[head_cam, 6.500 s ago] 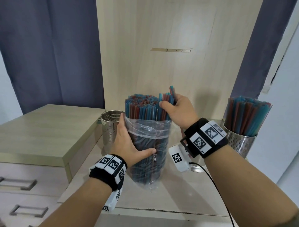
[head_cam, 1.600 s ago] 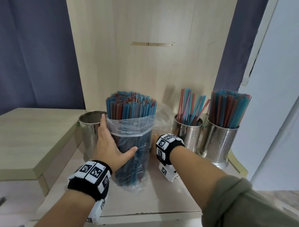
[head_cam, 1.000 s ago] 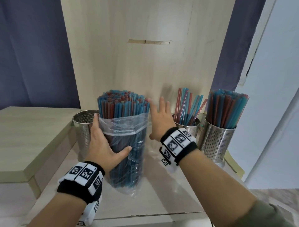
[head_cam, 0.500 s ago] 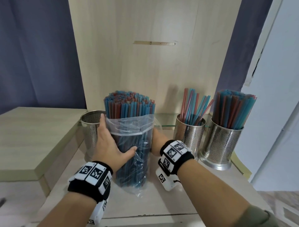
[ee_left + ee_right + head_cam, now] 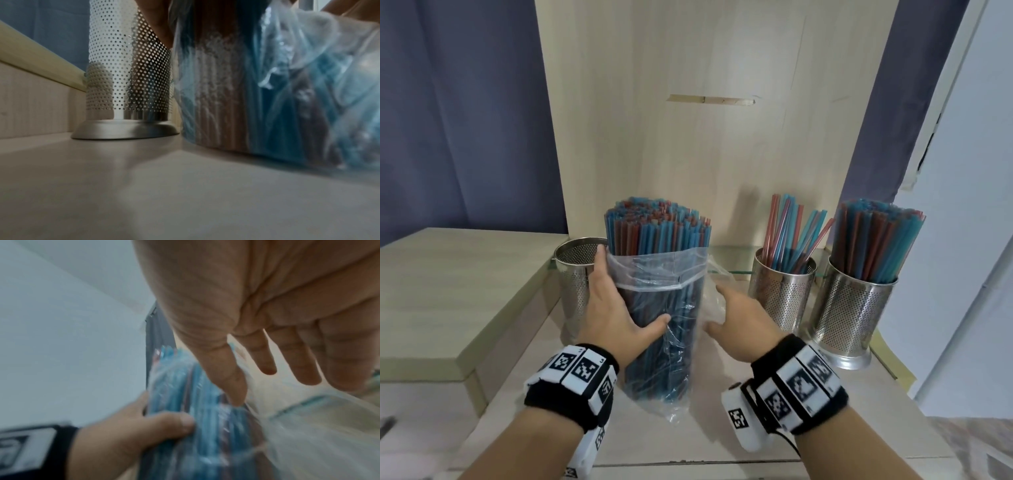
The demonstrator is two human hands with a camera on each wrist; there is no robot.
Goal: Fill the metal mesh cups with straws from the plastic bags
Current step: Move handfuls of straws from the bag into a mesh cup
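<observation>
A clear plastic bag of blue and red straws [image 5: 657, 301] stands upright on the shelf. My left hand [image 5: 616, 305] grips its left side, thumb across the front; in the right wrist view that thumb [image 5: 164, 423] presses the bag [image 5: 197, 402]. My right hand [image 5: 726, 315] hovers open at the bag's right side, fingers [image 5: 267, 360] straight and spread, near loose plastic. An empty mesh cup [image 5: 575, 284] stands left of the bag, also seen close up as the mesh cup [image 5: 127, 73]. A second cup [image 5: 782, 298] holds several straws. A third cup [image 5: 856, 308] is packed full.
A light wooden panel [image 5: 705, 137] rises right behind the cups. A raised wooden cabinet top [image 5: 455, 291] lies to the left. The shelf's front edge [image 5: 688, 462] runs just under my wrists. A white wall [image 5: 969, 240] closes the right side.
Earlier my right hand pinched straws at the bag's top; the middle cup now holds several. In the last second that hand dropped from beside the bag's top to its right side.
</observation>
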